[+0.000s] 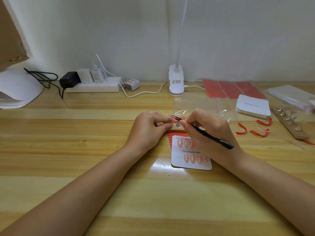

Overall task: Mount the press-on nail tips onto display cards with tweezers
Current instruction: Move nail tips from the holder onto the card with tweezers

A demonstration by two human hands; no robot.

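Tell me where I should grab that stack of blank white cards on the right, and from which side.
Take the stack of white cards by its two long edges, thumb on one and fingers on the other, coming down from above. It lies flat on the table with rounded corners and a visibly thick side, so the edges give purchase. I'd use the left hand, since the right hand holds the tweezers.

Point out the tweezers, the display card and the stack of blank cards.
tweezers (207, 134): head view, mid-shaft.
display card (190, 163): head view, bare lower part.
blank cards (252, 104): head view, top card.
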